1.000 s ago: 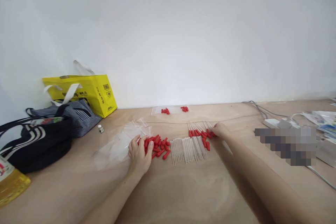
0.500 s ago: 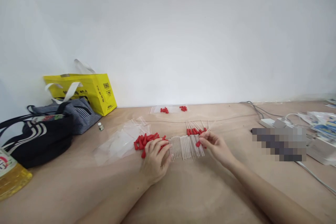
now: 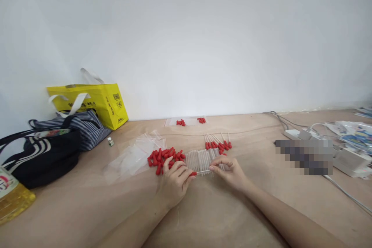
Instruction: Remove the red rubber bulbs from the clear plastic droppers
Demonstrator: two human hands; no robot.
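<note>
My left hand (image 3: 177, 180) is closed, with a red rubber bulb (image 3: 192, 173) pinched at its thumb and fingertips. A thin clear tube (image 3: 202, 171) runs sideways from that bulb to my right hand (image 3: 229, 172), whose thumb and forefinger pinch its other end. The bulb and tube meet end to end; how deep the tube sits in the bulb I cannot tell. Behind the hands lies a row of clear tubes (image 3: 199, 159), side by side. A heap of loose red bulbs (image 3: 159, 156) is beyond my left hand. Several droppers with red bulbs (image 3: 216, 144) are fanned out past my right hand.
Clear plastic bags (image 3: 136, 151) lie left of the bulbs. A bag with red bulbs (image 3: 186, 121) rests by the wall. At left are a yellow bag (image 3: 113, 104), a black bag (image 3: 55, 155) and an oil bottle (image 3: 14, 197). Power strips (image 3: 353, 161) and cables are right.
My right hand has left the fanned droppers and come nearer and leftward. A tube now spans between both hands, with a red bulb at my left fingertips.
</note>
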